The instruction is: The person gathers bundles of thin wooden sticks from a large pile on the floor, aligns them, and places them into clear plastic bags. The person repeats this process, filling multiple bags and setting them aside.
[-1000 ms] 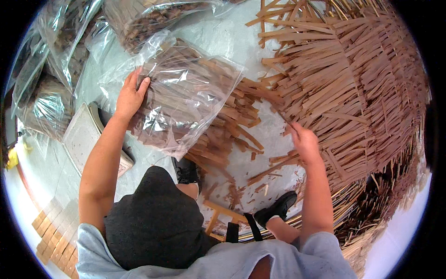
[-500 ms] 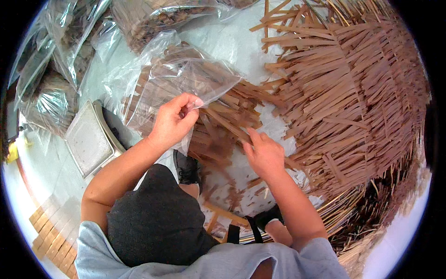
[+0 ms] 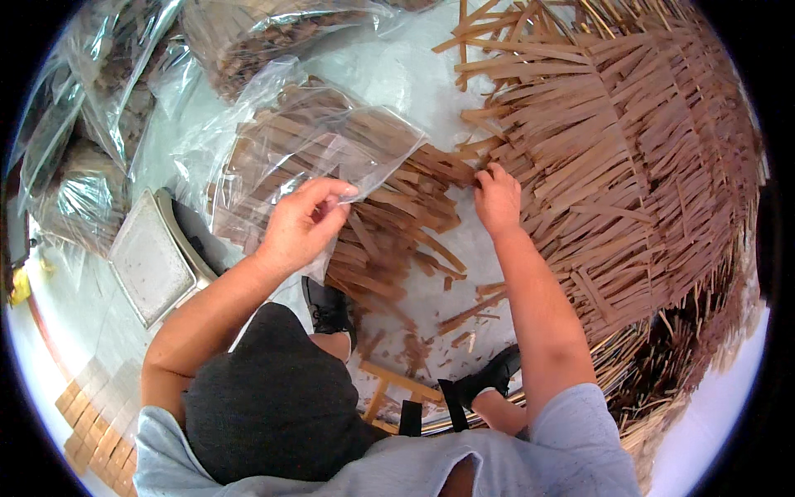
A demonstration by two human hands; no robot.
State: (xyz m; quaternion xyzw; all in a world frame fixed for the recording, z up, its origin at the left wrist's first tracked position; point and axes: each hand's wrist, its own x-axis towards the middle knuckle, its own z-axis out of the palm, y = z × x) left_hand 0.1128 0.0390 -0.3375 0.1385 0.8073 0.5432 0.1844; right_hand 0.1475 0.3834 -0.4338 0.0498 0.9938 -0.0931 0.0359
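My left hand (image 3: 305, 222) is closed on the rim of a clear plastic bag (image 3: 373, 161), with thumb and forefinger pinched together. The bag lies on its side, its mouth toward me and to the right. Flat brown strips (image 3: 397, 215), like dried leaf or bark, fill it and stick out of the mouth. At the right tips of these strips is my right hand (image 3: 498, 200), fingers bent and thumb drawn in, gripping a strip end; its fingertips are partly hidden. Right beside it spreads a large heap of the same brown strips (image 3: 596, 166).
Other filled plastic bags (image 3: 87, 195) lie at the far left. A flat-topped scale (image 3: 153, 258) stands left of my left forearm. Loose strips and crumbs (image 3: 418, 356) litter the pale floor near my black shoes (image 3: 327, 306). A small wooden frame (image 3: 389, 385) lies between my feet.
My right hand has moved away and to the right, from the strips at the bag's mouth to their far right tips. My left hand keeps the bag rim, shifting slightly.
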